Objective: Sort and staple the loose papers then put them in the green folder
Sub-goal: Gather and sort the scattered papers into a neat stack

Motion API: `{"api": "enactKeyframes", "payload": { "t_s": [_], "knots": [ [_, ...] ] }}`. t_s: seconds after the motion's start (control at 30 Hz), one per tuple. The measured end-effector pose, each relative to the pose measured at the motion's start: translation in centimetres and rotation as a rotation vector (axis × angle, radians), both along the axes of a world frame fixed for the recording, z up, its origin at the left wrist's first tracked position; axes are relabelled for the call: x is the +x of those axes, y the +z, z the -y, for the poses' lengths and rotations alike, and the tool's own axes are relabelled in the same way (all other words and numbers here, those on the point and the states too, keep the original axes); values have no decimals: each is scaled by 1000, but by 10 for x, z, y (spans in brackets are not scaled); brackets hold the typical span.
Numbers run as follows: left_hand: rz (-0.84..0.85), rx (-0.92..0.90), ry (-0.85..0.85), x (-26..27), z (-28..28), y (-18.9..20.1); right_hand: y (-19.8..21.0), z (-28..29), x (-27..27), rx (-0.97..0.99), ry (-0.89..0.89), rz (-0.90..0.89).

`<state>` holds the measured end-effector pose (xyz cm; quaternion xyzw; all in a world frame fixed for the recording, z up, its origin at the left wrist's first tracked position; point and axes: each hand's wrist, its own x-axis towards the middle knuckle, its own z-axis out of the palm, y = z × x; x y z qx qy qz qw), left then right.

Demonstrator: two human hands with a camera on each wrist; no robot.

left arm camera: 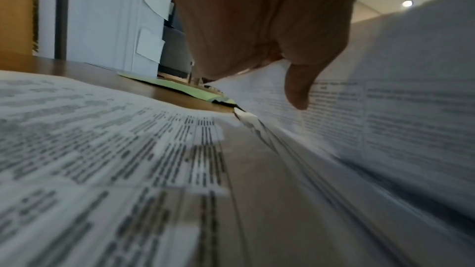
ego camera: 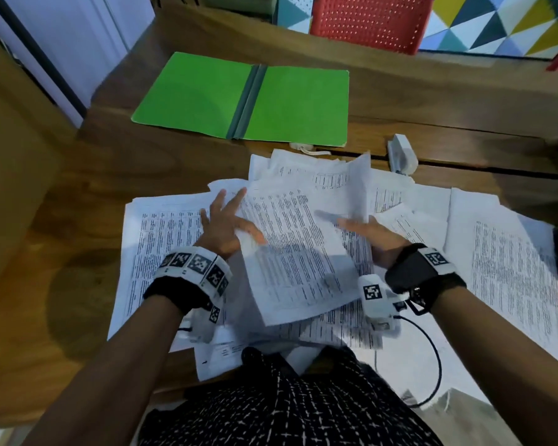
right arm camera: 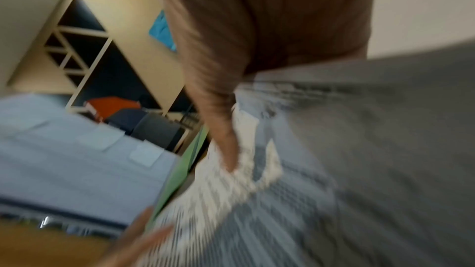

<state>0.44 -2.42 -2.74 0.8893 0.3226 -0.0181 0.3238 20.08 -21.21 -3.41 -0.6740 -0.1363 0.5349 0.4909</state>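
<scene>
The green folder (ego camera: 239, 98) lies open and flat at the back of the wooden desk (ego camera: 94, 188). A white stapler (ego camera: 401, 154) stands to its right. Loose printed papers (ego camera: 168, 239) cover the near half of the desk in overlapping heaps. My left hand (ego camera: 236, 217) pinches a printed sheet (ego camera: 297, 252) at its left edge, thumb (left arm camera: 298, 92) on top and fingers spread underneath. My right hand (ego camera: 361, 225) grips a second sheet (ego camera: 358, 188) that stands up off the pile. The right wrist view is blurred; it shows the thumb (right arm camera: 226, 149) against paper.
A red perforated chair (ego camera: 368, 20) stands behind the desk. A small white corded object (ego camera: 306, 149) lies at the folder's front edge. A black cable (ego camera: 432, 349) loops from my right wrist over the papers. A further stack of sheets (ego camera: 509, 268) lies at the right.
</scene>
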Motion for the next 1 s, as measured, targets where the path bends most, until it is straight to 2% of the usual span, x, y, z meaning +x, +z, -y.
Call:
{"api": "enactKeyframes", "payload": {
  "t_s": [0.1,0.17,0.23,0.33,0.43,0.57,0.7,0.8,0.9,1.0],
  "knots": [
    [-216,-20,3,4,-2,-7,-26,-14,-9,-325,116,358],
    [-271,-16,92,-3,-9,-13,-27,-19,-26,-418,137,545],
    [-264,4,272,-23,-21,-15,-23,-16,-38,-489,67,559],
    [-428,-51,622,-63,-39,-5,-20,-9,-42,-510,-70,557],
    [-510,-110,739,-95,-57,-13,-16,-6,-45,-496,-148,615],
    [-425,-170,874,-107,-63,-13,-22,-10,-59,-532,-147,627],
    [-178,-99,862,-95,-69,3,-25,-13,-74,-561,-151,574],
    [14,70,853,-84,-74,39,-22,-12,-78,-553,-169,585],
    [281,282,751,-70,-81,95,-20,-12,-82,-509,-176,632],
    [531,301,701,-62,-91,127,-16,-13,-89,-469,-183,608]
  ]
}}
